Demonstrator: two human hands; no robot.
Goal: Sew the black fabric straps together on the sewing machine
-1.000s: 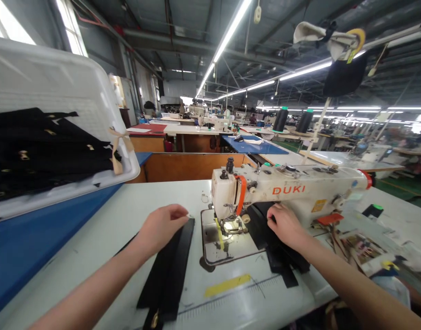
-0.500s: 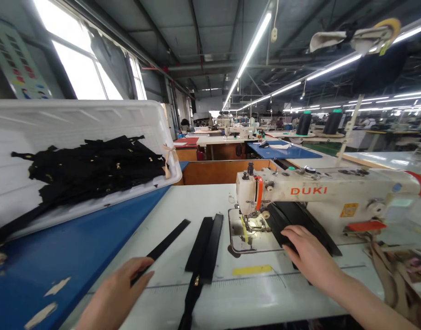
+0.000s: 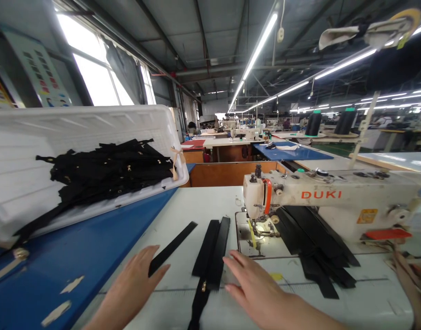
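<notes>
1. Black, matte strips make up the zip piece (image 3: 210,256), which is laid flat on the pale, smooth table (image 3: 210,199), between the two hands. Two straight-edged panels are set side by side, the right one faintly sheened; below them a narrow tail is seen, with a gold-coloured pull (image 3: 204,287) at its top.
2. A narrow black strip (image 3: 176,245) is laid slantwise to the left, apart from the zip piece.
3. The left hand (image 3: 136,279) is held low over the table, with thumb and fingers parted. The strip's lower end is framed in the gap; whether it is touched cannot be told.
4. The right hand (image 3: 256,284) is stretched leftward, fingers extended and thumb spread. Nothing is held; its fingertips are placed just beside the zip piece's right edge, and contact cannot be told.
5. Flat black bands (image 3: 309,233) are heaped, overlapping, partly beneath the arm of the scuffed white sewing machine (image 3: 320,185), to the right of its worn metal plate (image 3: 243,243).
6. Crumpled black pieces (image 3: 107,167) are piled in a tilted white bin (image 3: 76,121), by which a blue surface (image 3: 128,224) is partly covered.
</notes>
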